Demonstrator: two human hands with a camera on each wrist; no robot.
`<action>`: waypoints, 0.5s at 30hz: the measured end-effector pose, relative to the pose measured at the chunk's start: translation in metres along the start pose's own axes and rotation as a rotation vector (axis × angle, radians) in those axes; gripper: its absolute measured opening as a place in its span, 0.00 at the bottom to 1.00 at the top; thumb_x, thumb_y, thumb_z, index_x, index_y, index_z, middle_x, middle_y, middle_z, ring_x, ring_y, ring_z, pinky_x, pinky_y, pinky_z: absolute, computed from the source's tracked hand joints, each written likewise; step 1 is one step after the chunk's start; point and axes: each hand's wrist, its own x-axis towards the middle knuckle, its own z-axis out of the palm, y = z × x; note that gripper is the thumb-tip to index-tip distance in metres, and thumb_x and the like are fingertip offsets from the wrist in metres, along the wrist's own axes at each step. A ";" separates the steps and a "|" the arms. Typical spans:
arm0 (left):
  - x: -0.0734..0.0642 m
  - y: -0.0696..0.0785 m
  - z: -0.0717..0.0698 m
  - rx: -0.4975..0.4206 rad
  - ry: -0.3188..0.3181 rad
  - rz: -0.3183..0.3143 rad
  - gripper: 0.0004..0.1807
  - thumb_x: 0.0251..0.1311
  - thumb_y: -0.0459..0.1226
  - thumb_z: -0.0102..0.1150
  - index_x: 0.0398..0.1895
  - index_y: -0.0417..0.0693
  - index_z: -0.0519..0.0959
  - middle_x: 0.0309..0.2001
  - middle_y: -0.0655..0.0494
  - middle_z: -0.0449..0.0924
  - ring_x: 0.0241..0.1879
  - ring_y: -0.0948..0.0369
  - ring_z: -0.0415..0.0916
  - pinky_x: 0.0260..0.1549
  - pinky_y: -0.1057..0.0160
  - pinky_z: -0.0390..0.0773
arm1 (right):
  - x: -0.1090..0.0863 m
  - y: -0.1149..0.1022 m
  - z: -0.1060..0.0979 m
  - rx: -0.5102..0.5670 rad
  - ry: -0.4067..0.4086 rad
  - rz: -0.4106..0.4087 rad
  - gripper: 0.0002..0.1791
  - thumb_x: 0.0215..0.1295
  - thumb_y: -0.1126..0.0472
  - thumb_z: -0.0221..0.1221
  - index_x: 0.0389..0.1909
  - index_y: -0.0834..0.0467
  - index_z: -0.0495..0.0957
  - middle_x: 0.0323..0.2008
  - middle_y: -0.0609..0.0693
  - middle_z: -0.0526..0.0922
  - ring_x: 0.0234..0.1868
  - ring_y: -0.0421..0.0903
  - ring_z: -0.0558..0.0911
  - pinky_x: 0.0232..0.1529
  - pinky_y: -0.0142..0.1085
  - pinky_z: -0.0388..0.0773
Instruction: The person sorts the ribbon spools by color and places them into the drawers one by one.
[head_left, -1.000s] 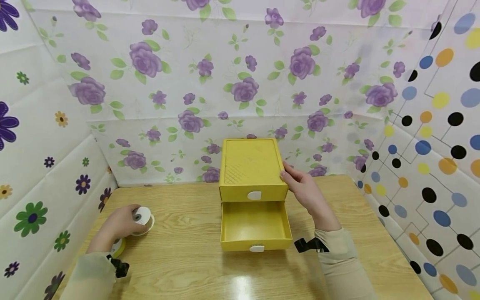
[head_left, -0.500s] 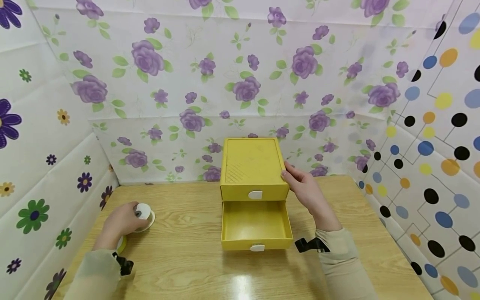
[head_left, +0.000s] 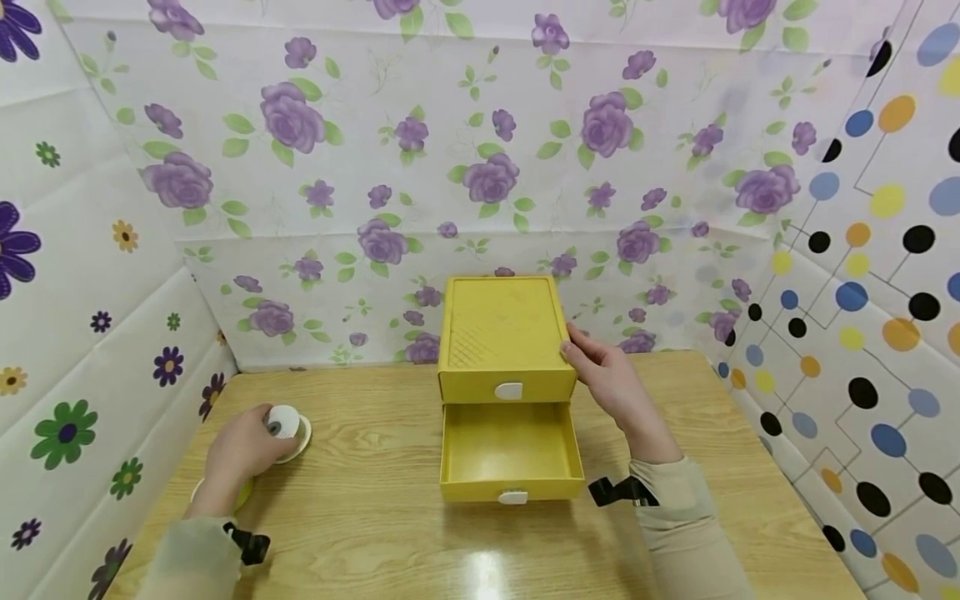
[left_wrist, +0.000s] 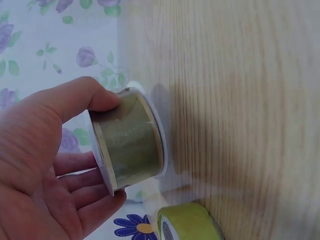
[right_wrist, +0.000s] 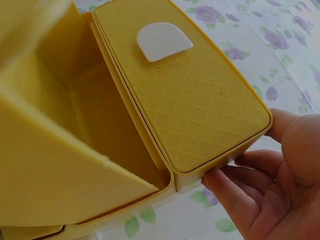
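Observation:
My left hand holds a ribbon spool at the table's left side, thumb on one side and fingers on the other. White end discs flank its olive-green ribbon. A second spool of yellow-green ribbon lies close by, partly hidden by my left wrist in the head view. At the middle of the table stands a yellow two-drawer box. Its lower drawer is pulled out and bare inside, while the upper one is closed. My right hand grips the box's right side near the front top corner.
The wood-grain table runs back to a flowered cloth wall. Patterned cloth also hangs along the left and right sides. White tabs serve as pulls on the drawer fronts.
My left hand has shifted slightly to the right, and the spool in it has tilted a little. The right hand and the box keep their places.

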 end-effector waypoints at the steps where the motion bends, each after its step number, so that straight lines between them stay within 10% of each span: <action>1: -0.002 0.001 0.001 -0.006 0.011 0.001 0.52 0.60 0.53 0.75 0.73 0.22 0.67 0.62 0.20 0.75 0.53 0.31 0.79 0.47 0.34 0.82 | 0.000 0.000 0.000 -0.002 0.000 0.000 0.38 0.81 0.39 0.56 0.84 0.48 0.60 0.82 0.49 0.62 0.81 0.51 0.64 0.70 0.47 0.76; 15: -0.020 0.020 0.013 -0.172 0.069 0.018 0.55 0.61 0.55 0.74 0.78 0.26 0.63 0.69 0.23 0.71 0.61 0.30 0.75 0.55 0.34 0.81 | -0.002 0.000 0.000 0.002 -0.002 -0.013 0.37 0.83 0.41 0.56 0.84 0.49 0.59 0.82 0.51 0.60 0.81 0.53 0.62 0.71 0.48 0.74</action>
